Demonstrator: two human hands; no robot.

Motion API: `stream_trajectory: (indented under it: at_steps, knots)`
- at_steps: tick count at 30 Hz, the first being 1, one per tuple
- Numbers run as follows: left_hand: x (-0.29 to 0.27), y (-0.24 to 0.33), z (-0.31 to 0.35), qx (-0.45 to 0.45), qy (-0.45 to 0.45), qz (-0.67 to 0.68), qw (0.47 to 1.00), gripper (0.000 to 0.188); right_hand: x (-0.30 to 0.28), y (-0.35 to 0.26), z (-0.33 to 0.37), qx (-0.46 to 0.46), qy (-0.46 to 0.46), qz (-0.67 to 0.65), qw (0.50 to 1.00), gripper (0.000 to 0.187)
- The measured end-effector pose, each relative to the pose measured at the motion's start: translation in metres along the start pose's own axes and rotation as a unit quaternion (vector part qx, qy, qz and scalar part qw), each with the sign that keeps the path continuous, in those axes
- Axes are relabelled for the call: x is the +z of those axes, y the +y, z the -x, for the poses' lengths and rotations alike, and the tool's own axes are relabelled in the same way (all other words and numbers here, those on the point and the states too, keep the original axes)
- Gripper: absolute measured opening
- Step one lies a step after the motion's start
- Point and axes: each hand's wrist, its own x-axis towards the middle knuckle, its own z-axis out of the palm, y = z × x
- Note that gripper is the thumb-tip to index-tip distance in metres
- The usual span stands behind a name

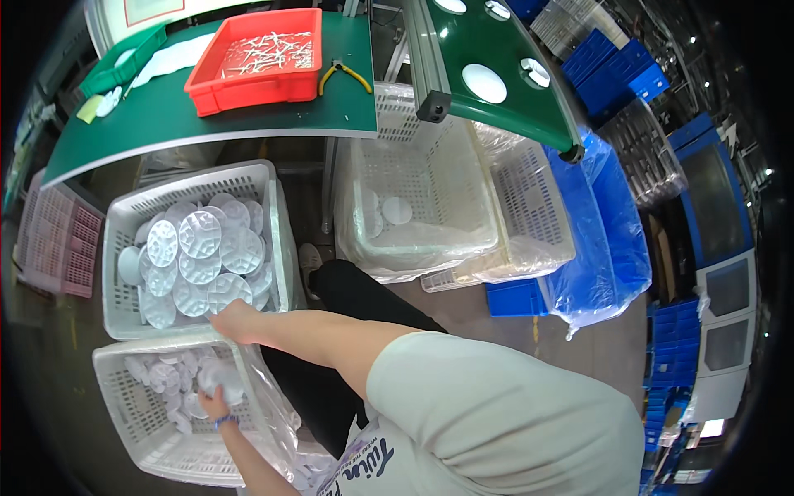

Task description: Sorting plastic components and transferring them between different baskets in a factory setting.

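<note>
My left hand (216, 406), a bracelet on its wrist, reaches into the lower white basket (149, 459). Its fingers grip the near edge of a translucent white disc (222, 379), with smaller white round pieces (165, 376) heaped beside it. Above, my right hand (236, 321) is curled at the near rim of the upper white basket (285, 248). Its fingertips are hidden, so what they hold cannot be made out. Just beyond that hand lies a clear, dimpled disc (230, 291), on a pile of similar discs (200, 235).
A green table (347, 116) carries a red bin (248, 93) of small white pieces and yellow-handled pliers (346, 78). A plastic-lined basket (430, 240) with a few discs stands right of its leg. Farther right are a green conveyor (513, 112) and a bagged blue bin (608, 240).
</note>
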Motion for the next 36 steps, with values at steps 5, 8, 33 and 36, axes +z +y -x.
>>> stream_trajectory:
  at_steps: [5,8,33,36]
  knots:
    - [-0.175,0.069,0.135,0.061,0.177,0.01,0.982,0.062,-0.07,-0.036,0.038,0.038,-0.065,-0.076,0.994,0.03]
    - [-0.26,0.066,0.214,0.124,0.224,-0.098,0.962,0.071,-0.057,-0.008,0.038,-0.067,0.033,0.126,0.989,0.024]
    - [-0.116,0.119,0.386,-0.127,-0.01,-0.151,0.98,0.044,-0.314,-0.244,0.322,-0.661,0.054,-0.023,0.748,0.01]
    - [-0.11,0.119,0.384,-0.104,-0.007,-0.132,0.986,0.044,-0.303,-0.244,0.359,-0.667,0.053,-0.024,0.743,0.012]
